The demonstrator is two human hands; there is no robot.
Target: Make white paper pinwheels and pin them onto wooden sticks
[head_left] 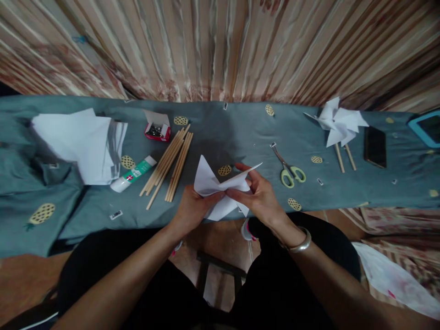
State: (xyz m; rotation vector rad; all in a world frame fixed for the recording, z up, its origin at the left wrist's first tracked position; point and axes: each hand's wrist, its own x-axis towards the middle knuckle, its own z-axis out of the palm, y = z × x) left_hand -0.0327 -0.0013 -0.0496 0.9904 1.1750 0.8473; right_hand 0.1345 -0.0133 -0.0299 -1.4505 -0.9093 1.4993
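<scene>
A white paper pinwheel (206,176), its blades folded toward the centre, is held up over the front edge of the cloth-covered table. My left hand (194,206) grips it from the left, the thumb pressed near the middle. From the right, my right hand (263,197) grips it too, thumb at the centre and fingers behind a raised blade. Both thumbs nearly meet and cover the centre. Left of the hands lie several thin wooden sticks (168,160). Scissors (288,172) with green handles rest to the right.
At the left are a stack of white paper (79,146) and a glue stick (132,175). Behind the sticks stands an open red box (157,130) of small metal pieces. Finished-looking pinwheels (335,121) on sticks lie at the right, beside a dark phone (375,146) and a blue-framed device (428,128).
</scene>
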